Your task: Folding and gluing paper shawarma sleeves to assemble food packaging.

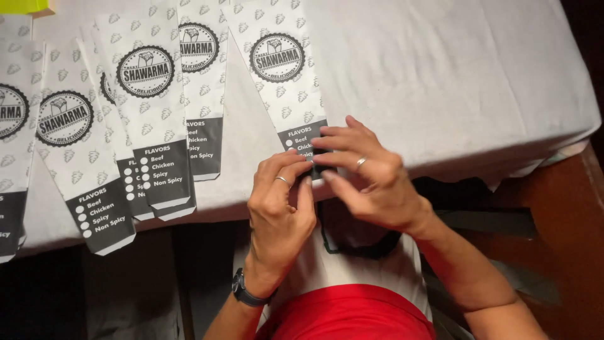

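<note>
A long white paper food bag [277, 69] with a round black emblem and a dark band at its lower end lies on the white tablecloth [440, 75]. My left hand [280, 211] and my right hand [368, 179] meet at the bag's lower end at the table's front edge. The fingers of both hands pinch and press that dark end, which they mostly cover. Each hand wears a ring, and a dark watch [246, 293] sits on my left wrist.
Several similar printed bags [148, 94] lie in overlapping rows to the left, their dark ends hanging over the table edge. A yellow-green object [25, 6] shows at the top left corner. A brown wooden surface [566, 208] is at the right. My lap shows red fabric [352, 315].
</note>
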